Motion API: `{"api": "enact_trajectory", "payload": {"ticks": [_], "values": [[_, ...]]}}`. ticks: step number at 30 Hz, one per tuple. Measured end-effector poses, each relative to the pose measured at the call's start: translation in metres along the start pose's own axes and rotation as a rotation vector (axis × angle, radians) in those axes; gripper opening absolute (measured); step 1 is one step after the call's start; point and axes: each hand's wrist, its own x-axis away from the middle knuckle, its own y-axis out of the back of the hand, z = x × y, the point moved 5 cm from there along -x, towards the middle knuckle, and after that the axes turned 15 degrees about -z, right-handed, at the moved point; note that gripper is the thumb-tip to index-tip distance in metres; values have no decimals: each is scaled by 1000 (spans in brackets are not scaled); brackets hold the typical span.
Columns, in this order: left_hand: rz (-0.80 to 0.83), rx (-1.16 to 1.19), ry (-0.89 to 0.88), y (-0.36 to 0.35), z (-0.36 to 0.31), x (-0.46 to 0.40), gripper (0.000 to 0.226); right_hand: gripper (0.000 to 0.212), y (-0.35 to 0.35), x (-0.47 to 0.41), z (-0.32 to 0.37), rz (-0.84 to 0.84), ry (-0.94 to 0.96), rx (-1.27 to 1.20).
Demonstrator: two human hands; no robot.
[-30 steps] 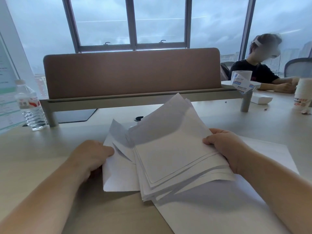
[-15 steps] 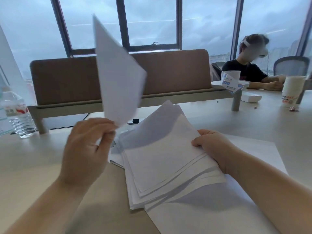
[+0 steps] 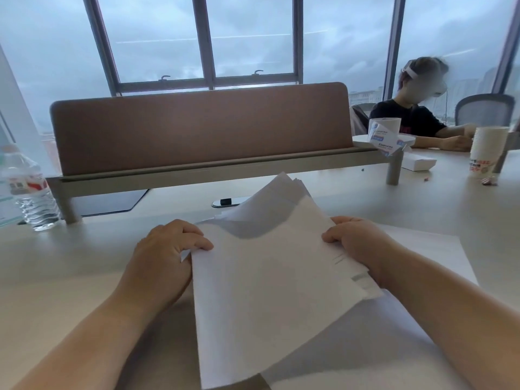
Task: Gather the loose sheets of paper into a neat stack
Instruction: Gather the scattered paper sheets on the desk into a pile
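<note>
A stack of white paper sheets (image 3: 270, 280) is held tilted above the table, its far corners fanned and uneven. My left hand (image 3: 166, 254) grips the stack's left edge, fingers curled over the top sheet. On the opposite side, my right hand (image 3: 357, 243) holds the right edge, where several sheet edges stick out staggered. One more large white sheet (image 3: 422, 333) lies flat on the table beneath the stack and my right forearm.
A brown desk divider (image 3: 197, 128) on a grey rail stands behind the papers. A water bottle (image 3: 28, 190) is at the far left. To the right are stacked paper cups (image 3: 484, 153), a white box (image 3: 419, 163), and a seated person (image 3: 416, 114).
My left hand lifted one loose sheet from the left, laid it on top of the stack, and now grips the stack's left edge. The right hand kept its hold.
</note>
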Motion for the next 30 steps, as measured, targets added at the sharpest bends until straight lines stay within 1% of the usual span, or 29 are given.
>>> {"api": "enact_trajectory", "payload": {"ticks": [2,5,7,8,9,10,11,14,16,18,19,20,22,24,26,30], "values": [[50,20,54,-5,7,0,44,29,-1,1,0,3,-5,13],[98,-16,99,-9,11,2,43,25,-2,1,-1,12,-3,22],[65,-21,133,-4,6,5,35,25,-4,0,-2,22,1,26],[44,18,170,1,1,6,29,25,-4,0,-3,27,5,31],[31,71,217,4,-2,6,28,25,-4,0,-4,28,9,37],[33,99,251,6,-4,7,33,24,-4,0,-4,31,12,48],[68,69,255,4,-6,7,38,23,-4,-1,-5,33,17,60],[283,-130,182,-16,3,9,46,15,-6,0,-4,56,43,80],[421,-118,158,-30,8,14,53,13,-8,1,-4,78,67,94],[504,-89,149,-38,6,19,57,11,-9,2,-5,109,101,151],[492,-91,158,-38,6,19,58,14,-9,1,-5,110,122,189],[448,-115,189,-35,8,17,60,19,-9,1,-5,100,138,218],[349,-206,314,-25,21,12,67,27,-9,0,-5,91,150,225],[330,-290,416,-18,33,11,81,33,-8,-2,-4,70,145,188],[349,-317,445,-16,38,11,87,35,-6,-6,-4,38,136,113],[320,-249,449,-15,31,11,87,33,2,-16,-2,-25,92,-53]]}}
